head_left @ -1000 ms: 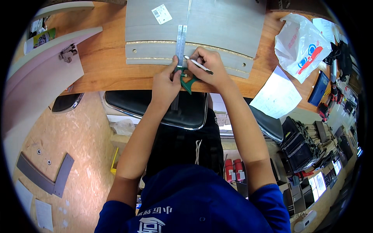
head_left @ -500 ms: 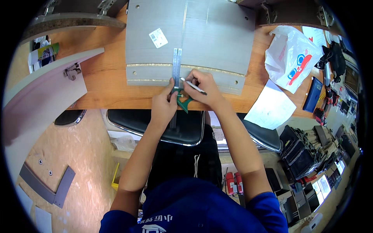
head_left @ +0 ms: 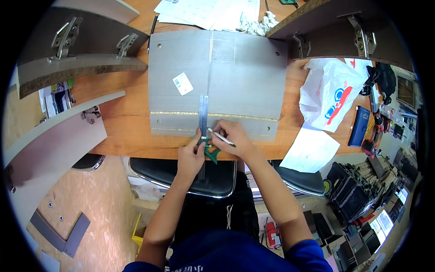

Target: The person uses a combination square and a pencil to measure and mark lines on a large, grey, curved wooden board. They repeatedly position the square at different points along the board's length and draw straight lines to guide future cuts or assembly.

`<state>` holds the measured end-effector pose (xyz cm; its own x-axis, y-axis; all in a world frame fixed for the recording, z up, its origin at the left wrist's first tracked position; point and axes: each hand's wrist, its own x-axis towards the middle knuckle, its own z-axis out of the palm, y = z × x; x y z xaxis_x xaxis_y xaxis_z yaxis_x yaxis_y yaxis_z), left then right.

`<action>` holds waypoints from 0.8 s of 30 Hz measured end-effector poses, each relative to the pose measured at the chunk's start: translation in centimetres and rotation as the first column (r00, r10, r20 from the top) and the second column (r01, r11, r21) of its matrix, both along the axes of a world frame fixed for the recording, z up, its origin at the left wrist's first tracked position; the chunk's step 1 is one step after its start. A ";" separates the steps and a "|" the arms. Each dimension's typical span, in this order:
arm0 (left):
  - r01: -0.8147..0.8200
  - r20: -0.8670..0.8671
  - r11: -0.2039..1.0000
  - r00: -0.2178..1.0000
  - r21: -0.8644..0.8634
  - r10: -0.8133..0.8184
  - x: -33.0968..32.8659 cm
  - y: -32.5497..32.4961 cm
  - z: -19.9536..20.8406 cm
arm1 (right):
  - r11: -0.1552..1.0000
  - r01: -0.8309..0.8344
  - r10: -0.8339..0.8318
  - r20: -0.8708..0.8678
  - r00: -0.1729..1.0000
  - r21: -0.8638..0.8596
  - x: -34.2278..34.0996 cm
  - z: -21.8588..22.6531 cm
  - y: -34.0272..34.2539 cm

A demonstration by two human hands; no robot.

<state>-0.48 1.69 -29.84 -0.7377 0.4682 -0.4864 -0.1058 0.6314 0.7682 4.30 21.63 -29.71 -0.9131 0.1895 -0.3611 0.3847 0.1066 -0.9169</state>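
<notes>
A grey board (head_left: 247,79) with a white label (head_left: 182,84) lies on the wooden table, a groove running across it near its front edge. My left hand (head_left: 191,152) is closed on the green head of a combination square (head_left: 204,113). The square's steel blade lies over the groove and points away from me, while its other end sticks out past the table edge. Between the fingers of my right hand (head_left: 233,138) is a white pen (head_left: 224,138) with a dark end, its tip close to the blade's right side.
Upright brown panels with metal hinges (head_left: 68,38) stand left and right of the board. A white plastic bag (head_left: 324,90), a paper sheet (head_left: 310,148) and a blue notebook (head_left: 359,126) lie at the right. Black chairs (head_left: 181,174) sit under the front edge.
The view has shifted, so the table appears lower and papers and a glove at the back now show. My hands keep their places on the square and pen.
</notes>
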 end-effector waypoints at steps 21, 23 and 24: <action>-0.013 0.009 1.000 1.000 -0.021 0.013 0.3 -0.1 -0.2 | 0.996 -0.022 0.014 -0.094 0.995 -0.084 -0.1 -0.2 0.4; 0.002 -0.006 0.999 1.000 -0.033 -0.002 0.1 0.0 0.1 | 0.996 -0.013 0.005 -0.089 0.996 -0.092 -0.1 -0.2 0.3; 0.017 -0.020 0.999 1.000 -0.050 -0.018 -0.1 0.1 0.3 | 0.995 -0.007 -0.002 -0.093 0.996 -0.099 -0.1 -0.4 0.3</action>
<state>-0.58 1.84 -29.51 -0.7398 0.4566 -0.4941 -0.0792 0.6702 0.7380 4.24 21.93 -30.11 -0.9439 0.1548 -0.2917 0.2975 0.0148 -0.9546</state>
